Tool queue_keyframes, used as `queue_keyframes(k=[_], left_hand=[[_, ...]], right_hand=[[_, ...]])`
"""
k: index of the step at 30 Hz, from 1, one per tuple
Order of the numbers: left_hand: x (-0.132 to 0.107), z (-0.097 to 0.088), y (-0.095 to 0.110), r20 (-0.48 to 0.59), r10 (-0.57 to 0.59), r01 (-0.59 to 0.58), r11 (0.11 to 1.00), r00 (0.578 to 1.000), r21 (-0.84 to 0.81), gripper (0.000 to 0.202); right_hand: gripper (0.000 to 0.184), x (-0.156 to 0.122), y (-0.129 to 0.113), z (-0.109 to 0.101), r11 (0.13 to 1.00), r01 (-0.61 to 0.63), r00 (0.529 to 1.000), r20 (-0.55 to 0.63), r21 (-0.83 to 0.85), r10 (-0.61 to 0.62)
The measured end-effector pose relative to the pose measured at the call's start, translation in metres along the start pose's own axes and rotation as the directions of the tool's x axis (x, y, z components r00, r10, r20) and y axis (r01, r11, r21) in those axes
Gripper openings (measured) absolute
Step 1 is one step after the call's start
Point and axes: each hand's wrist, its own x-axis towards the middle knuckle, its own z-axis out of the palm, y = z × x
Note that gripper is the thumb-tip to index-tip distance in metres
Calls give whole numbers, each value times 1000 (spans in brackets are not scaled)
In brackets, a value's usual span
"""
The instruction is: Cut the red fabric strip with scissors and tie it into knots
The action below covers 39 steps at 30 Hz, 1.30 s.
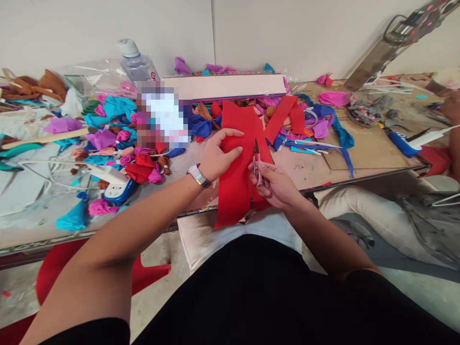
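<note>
A long red sheet of cloth or crepe paper (233, 191) hangs over the table's front edge toward my lap. My left hand (218, 155), with a metal watch on the wrist, rests on its left side, thumb and forefinger apart; the other fingers are partly hidden. My right hand (276, 186) is closed around small scissors (256, 163), whose blades point away from me over the red sheet, at a cut or gap between its parts. Beyond the blades, a separate-looking red strip (282, 117) lies at a slant.
Colourful scraps and wrapped bundles (118, 139) cover the left side. A water bottle (138, 64) stands behind a blurred-out patch. Power strips (120, 187) lie left and right (404, 143). At the far right are cardboard (352, 155) and another person's hand (451, 105).
</note>
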Motion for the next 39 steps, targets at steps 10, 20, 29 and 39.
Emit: queue_keyframes(k=[10, 20, 29, 39], left_hand=[[-1, 0, 1, 37, 48, -49, 998, 998, 34, 32], [-1, 0, 1, 21, 52, -52, 999, 998, 2, 31], [-2, 1, 1, 23, 57, -57, 998, 998, 1, 32], [3, -2, -7, -16, 71, -71, 997, 997, -13, 30]], right_hand=[[39, 5, -11, -2, 1000, 7, 1000, 13, -19, -7], [40, 6, -10, -3, 999, 18, 1000, 0, -32, -18], [41, 8, -6, -5, 999, 19, 1000, 11, -37, -19], [44, 3, -3, -3, 1000, 10, 999, 37, -27, -9]])
